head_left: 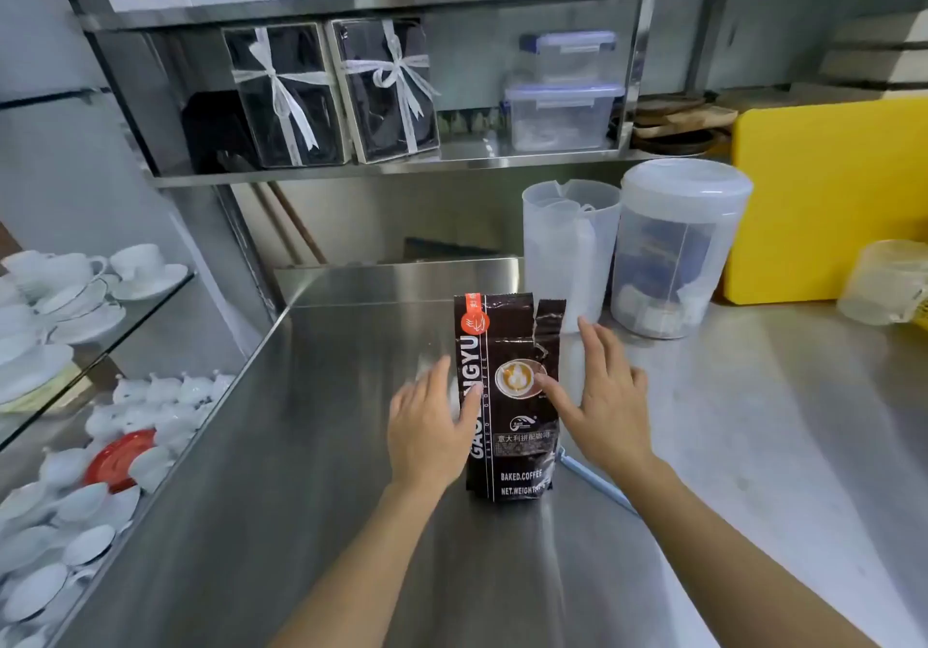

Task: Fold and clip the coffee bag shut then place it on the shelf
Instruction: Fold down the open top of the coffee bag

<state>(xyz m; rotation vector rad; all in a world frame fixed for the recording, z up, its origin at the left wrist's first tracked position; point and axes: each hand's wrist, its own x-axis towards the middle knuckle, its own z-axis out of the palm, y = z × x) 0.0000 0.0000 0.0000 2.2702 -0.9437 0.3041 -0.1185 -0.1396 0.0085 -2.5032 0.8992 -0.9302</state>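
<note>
A dark coffee bag [512,346] with white and orange print stands upright on the steel counter [311,471], its top torn open and unfolded. My left hand [432,426] is flat against the bag's left side, fingers spread. My right hand [602,396] is beside the bag's right side, its thumb touching the front; the fingers are spread and hold nothing. A light blue clip [592,481] lies on the counter just right of the bag, partly hidden under my right wrist. The steel shelf [311,172] runs along the wall above the counter.
On that shelf stand two black ribboned gift boxes [331,94] and stacked clear tubs [565,94]. Behind the bag are a translucent pitcher [567,245] and a lidded clear jar [673,250]. A yellow board [823,195] leans at right. White cups [75,295] fill glass shelves at left.
</note>
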